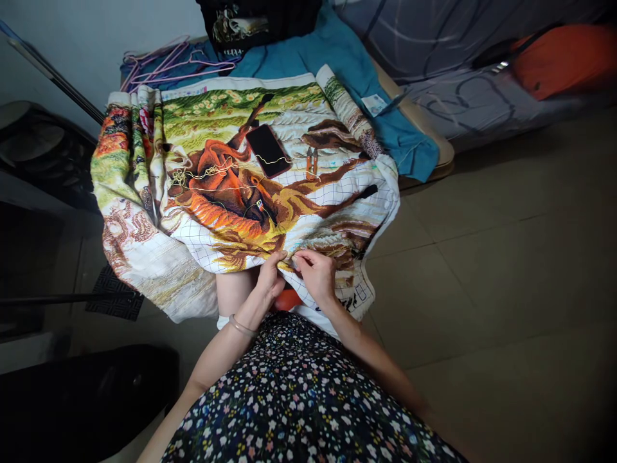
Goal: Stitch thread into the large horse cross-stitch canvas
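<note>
1. Our left hand (272, 275) pinches the embroidered cloth (299, 200) over our lap; our right hand (315, 275) pinches beside it, on what we cannot tell.
2. Tugging could knot the loose yellow thread (178, 180) or slide the phone (265, 145) and snips (309, 168).

This looks like a room in a home: ahead of the left hand (271, 276) and right hand (318, 273), past the stitched cloth (207, 241) draped over the lap, pink clothes hangers (164, 61) lie on a blue sheet (332, 64) near a pale wall (87, 38). Ahead and to the right of the hands, a grey patterned cover (434, 119) hangs like furniture or bedding fabric. Plain floor tiles (482, 257) spread to their right, and the clothing is everyday too, a flowered garment (299, 386) just behind them.
</note>
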Tool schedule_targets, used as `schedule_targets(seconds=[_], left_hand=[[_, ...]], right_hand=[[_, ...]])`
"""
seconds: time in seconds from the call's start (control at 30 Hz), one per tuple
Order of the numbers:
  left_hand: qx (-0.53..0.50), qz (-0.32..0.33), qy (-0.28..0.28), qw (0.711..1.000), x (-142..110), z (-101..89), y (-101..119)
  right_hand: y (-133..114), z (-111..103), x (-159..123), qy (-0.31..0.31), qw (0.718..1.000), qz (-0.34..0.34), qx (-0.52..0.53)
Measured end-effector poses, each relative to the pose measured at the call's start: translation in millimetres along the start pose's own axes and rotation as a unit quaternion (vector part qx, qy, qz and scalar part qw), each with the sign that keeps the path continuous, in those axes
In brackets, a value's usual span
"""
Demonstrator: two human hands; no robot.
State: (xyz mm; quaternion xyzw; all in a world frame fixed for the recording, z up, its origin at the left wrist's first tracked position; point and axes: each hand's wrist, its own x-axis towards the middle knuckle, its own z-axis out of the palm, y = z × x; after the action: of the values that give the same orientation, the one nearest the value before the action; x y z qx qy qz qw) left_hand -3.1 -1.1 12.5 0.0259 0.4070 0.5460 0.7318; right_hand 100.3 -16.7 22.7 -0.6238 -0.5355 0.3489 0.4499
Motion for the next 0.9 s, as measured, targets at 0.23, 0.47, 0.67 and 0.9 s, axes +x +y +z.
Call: schedule_targets(seconds=[0.23, 0.47, 0.67, 0.9], left_hand=[[0.002, -0.002, 0.002, 1.000, -0.1, -0.2, -0.4], [-0.007, -0.013, 0.001, 1.000, -5.0, 4.6, 0.9], [-0.018, -0.010, -0.002, 1.000, -2.9, 0.2, -1.0], [0.013, 0.000, -0.028, 1.000, -1.9, -4.1, -2.5]], right_hand=[[-0.9, -2.2, 2.5, -0.026, 0.997, 0.045, 0.055], [-3.6, -4.1, 4.6, -0.058, 0.991, 0.094, 0.078], [-11.3, -4.3, 9.4, -0.027, 0.990, 0.105, 0.089], [-24.2, -0.9, 21.3, -0.072, 0.996, 0.003, -0.058]])
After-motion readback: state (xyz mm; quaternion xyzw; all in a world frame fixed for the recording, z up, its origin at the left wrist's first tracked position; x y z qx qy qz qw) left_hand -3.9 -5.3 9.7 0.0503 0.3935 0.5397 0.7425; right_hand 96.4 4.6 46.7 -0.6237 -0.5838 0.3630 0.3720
